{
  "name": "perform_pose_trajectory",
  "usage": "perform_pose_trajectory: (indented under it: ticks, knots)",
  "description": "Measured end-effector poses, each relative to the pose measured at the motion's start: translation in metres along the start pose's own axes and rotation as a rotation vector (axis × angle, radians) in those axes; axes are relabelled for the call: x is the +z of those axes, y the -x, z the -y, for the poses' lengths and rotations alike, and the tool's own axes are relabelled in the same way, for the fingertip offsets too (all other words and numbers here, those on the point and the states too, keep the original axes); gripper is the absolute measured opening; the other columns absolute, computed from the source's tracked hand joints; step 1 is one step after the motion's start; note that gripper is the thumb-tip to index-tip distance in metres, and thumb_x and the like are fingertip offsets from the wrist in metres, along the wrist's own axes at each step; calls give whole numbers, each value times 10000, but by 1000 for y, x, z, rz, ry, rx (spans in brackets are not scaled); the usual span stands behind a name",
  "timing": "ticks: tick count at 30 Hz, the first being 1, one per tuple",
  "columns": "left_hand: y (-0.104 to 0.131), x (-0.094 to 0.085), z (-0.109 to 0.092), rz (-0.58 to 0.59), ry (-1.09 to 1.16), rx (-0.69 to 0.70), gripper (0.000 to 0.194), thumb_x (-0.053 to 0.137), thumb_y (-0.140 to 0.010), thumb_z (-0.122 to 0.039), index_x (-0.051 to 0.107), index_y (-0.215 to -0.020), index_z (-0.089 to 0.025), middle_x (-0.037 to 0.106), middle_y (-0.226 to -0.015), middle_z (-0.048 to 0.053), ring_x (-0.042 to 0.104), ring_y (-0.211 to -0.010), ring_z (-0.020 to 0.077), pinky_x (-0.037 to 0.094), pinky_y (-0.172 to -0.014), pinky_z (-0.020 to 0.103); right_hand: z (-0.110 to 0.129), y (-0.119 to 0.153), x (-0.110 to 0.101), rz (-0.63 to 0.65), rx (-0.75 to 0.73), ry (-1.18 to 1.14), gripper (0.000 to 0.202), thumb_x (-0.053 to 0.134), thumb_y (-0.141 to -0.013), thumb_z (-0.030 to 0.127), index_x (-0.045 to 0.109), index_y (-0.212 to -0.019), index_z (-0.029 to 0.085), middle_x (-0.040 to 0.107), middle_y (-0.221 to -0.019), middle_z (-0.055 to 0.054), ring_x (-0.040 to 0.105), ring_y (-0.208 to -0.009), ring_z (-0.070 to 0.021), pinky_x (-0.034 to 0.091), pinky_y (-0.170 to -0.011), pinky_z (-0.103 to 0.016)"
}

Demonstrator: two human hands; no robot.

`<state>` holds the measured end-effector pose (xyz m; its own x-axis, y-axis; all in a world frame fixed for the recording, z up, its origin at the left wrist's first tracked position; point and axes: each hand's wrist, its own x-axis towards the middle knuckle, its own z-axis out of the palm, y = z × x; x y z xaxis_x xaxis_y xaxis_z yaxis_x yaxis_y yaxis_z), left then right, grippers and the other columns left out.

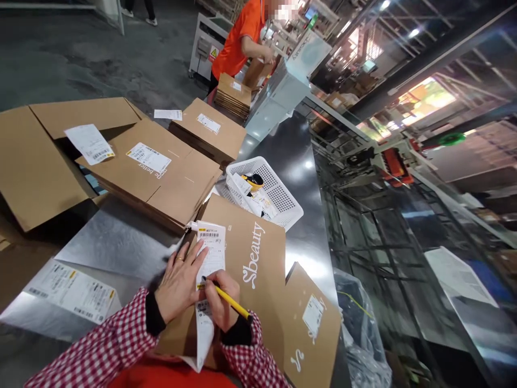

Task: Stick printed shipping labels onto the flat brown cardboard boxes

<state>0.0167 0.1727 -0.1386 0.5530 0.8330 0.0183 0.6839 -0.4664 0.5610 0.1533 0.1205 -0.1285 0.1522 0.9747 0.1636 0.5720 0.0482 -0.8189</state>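
Note:
My right hand (pixel 224 299) grips a yellow pen (pixel 234 303), its tip down on a long printed label strip (pixel 212 258). The strip lies on a flat brown carton (pixel 258 269) marked "Sbeauty" and hangs over its near edge. Fingers spread, my left hand (pixel 177 283) rests flat on the left side of the strip. Just beyond the carton stands a white perforated basket (pixel 288 202) with a yellow and black item and papers in it. To the right, another flat carton (pixel 323 334) carries a white label.
Stacked flat cartons (pixel 177 183) with labels lie ahead to the left, beside an open box (pixel 36 167). More label sheets (pixel 76 291) lie at the left on the metal table (pixel 121 237). A person in orange (pixel 238 40) handles cartons at the far end. Plastic wrap (pixel 363 334) hangs at the right.

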Motion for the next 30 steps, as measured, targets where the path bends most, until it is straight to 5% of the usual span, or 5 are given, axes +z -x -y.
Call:
perform_pose_trajectory:
  ticks: [30]
  knots:
    - [0, 0, 1, 18, -2, -9, 777, 613, -762, -330, 272, -1453, -226, 213, -1561, 69, 238, -1384, 345, 299, -1057, 506, 3, -2, -5, 61, 0, 6, 142, 475, -772, 186, 528, -641, 202, 499, -560, 20, 451, -510, -111, 344, -512, -251]
